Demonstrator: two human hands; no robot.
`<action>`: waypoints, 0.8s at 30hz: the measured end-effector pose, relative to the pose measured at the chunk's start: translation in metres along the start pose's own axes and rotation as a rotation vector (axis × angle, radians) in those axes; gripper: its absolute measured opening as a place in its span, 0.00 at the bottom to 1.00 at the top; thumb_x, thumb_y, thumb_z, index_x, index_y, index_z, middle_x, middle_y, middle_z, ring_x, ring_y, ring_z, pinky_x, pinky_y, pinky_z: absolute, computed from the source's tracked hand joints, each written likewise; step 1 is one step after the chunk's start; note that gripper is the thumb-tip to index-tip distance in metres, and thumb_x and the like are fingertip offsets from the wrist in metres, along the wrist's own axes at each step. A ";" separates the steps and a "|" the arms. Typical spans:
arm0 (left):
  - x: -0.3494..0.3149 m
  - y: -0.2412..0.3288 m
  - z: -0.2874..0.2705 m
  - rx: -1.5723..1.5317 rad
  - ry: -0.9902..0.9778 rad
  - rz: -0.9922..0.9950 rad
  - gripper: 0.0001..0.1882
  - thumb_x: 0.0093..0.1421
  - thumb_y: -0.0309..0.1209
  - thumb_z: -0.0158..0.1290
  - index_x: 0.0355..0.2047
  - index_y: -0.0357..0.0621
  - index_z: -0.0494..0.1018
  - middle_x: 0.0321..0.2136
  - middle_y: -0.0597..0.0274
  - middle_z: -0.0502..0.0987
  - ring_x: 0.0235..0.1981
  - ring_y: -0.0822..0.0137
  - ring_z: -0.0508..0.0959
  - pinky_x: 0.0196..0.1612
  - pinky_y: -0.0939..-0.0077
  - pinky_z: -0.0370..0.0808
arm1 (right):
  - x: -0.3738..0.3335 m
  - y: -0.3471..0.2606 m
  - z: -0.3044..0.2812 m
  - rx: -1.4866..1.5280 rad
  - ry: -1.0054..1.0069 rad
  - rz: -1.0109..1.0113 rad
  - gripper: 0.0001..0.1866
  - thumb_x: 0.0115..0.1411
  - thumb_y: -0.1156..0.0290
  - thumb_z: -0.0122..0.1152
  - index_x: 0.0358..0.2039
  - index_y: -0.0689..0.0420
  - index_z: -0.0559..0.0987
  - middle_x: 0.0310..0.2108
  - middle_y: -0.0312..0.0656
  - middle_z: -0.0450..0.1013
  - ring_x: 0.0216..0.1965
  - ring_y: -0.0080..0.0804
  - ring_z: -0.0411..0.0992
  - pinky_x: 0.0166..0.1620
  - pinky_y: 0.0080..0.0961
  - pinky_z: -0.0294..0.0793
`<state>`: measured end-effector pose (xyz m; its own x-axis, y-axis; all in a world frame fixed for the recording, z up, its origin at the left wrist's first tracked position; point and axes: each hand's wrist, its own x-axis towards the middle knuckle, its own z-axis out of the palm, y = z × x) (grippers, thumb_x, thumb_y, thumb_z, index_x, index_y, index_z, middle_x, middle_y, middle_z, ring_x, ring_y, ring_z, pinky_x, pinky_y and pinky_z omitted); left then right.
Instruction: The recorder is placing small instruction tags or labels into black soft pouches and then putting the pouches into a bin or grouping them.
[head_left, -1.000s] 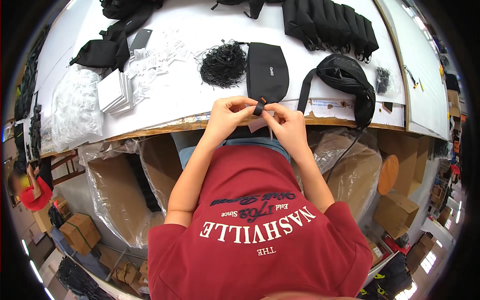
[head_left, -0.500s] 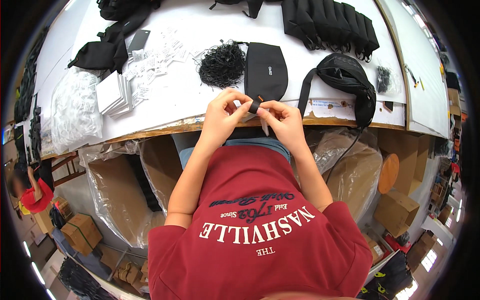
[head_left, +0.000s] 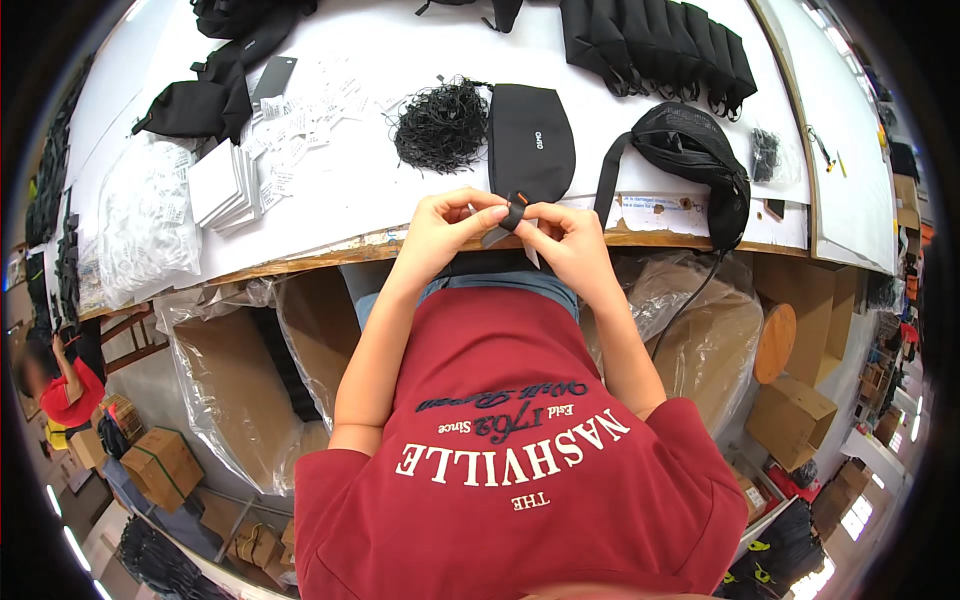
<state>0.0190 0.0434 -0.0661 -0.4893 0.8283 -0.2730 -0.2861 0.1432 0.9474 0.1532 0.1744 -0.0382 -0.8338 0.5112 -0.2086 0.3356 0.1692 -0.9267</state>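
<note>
Above the table's front edge, a short black strap point(head_left: 515, 212) with a small orange detail is pinched between my two hands. My left hand point(head_left: 446, 228) grips its left side with thumb and fingers closed. On its right side, my right hand point(head_left: 568, 238) holds it in a pinch. The strap forms a small loop at the near end of a flat black pouch point(head_left: 535, 140); whether it is sewn to the pouch I cannot tell. A pale strip, perhaps a label, hangs below the fingers. Left of the pouch lies a tangled heap of thin black cords point(head_left: 440, 125).
White labels point(head_left: 318, 120), a stack of white cards point(head_left: 228, 188) and a clear plastic bag point(head_left: 150, 220) lie to the left. A black waist bag point(head_left: 695, 150) is at the right. Beyond it stands a row of black bags point(head_left: 660, 50). Plastic-lined cartons point(head_left: 235, 380) sit below the table edge.
The strap between my fingers has turned and now shows as an open loop. Both hands have shifted slightly downward in the view. The things on the table stay in place.
</note>
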 end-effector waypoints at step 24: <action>-0.037 0.051 0.024 -0.053 0.073 0.256 0.04 0.57 0.25 0.54 0.31 0.38 0.72 0.26 0.71 0.71 0.25 0.84 0.65 0.28 0.89 0.61 | -0.005 -0.041 -0.013 0.728 -0.229 -0.139 0.07 0.63 0.74 0.50 0.41 0.57 0.65 0.21 0.41 0.71 0.13 0.15 0.61 0.17 0.10 0.57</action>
<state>0.0422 0.0328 -0.0040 -0.6089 0.7923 -0.0385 -0.1873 -0.0964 0.9776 0.1496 0.1761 0.0046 -0.9434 0.3258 -0.0618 -0.0850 -0.4178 -0.9046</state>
